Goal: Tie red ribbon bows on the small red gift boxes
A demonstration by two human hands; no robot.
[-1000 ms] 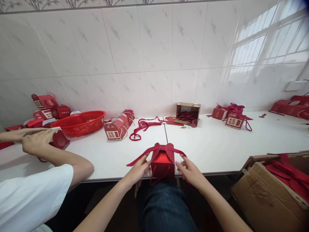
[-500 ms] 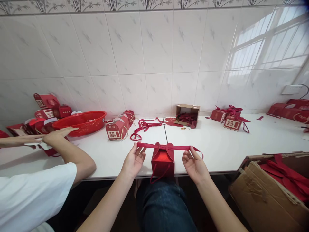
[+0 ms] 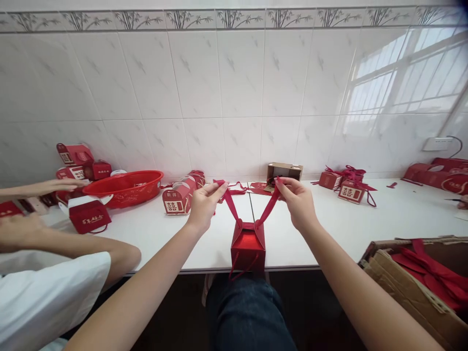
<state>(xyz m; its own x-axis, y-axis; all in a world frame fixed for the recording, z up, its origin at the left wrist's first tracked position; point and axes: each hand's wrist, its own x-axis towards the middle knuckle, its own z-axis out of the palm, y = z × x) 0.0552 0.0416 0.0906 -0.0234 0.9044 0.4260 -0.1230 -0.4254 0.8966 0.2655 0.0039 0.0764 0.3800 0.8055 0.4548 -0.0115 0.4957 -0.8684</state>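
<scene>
A small red gift box [image 3: 248,248] stands at the table's front edge, straight ahead of me, with a thin cord handle hanging on its near side. A dark red ribbon [image 3: 268,210] runs through the top of the box, and its two ends rise in a V. My left hand [image 3: 205,202] pinches the left end above and left of the box. My right hand [image 3: 295,199] pinches the other end above and right of it. Both hands are raised clear of the table.
At left a co-worker's arm [image 3: 109,248] reaches over red boxes beside a red plastic basket [image 3: 126,197]. Patterned gift boxes [image 3: 176,200] stand near the wall. A small carton [image 3: 285,170] lies behind my right hand. Tied boxes [image 3: 351,191] and a large cardboard box [image 3: 413,292] are at right.
Both my hands have gone up and slightly inward, so the ribbon passes from nearly level to a V. The co-worker's arms moved, and a red box with white flaps now shows at left.
</scene>
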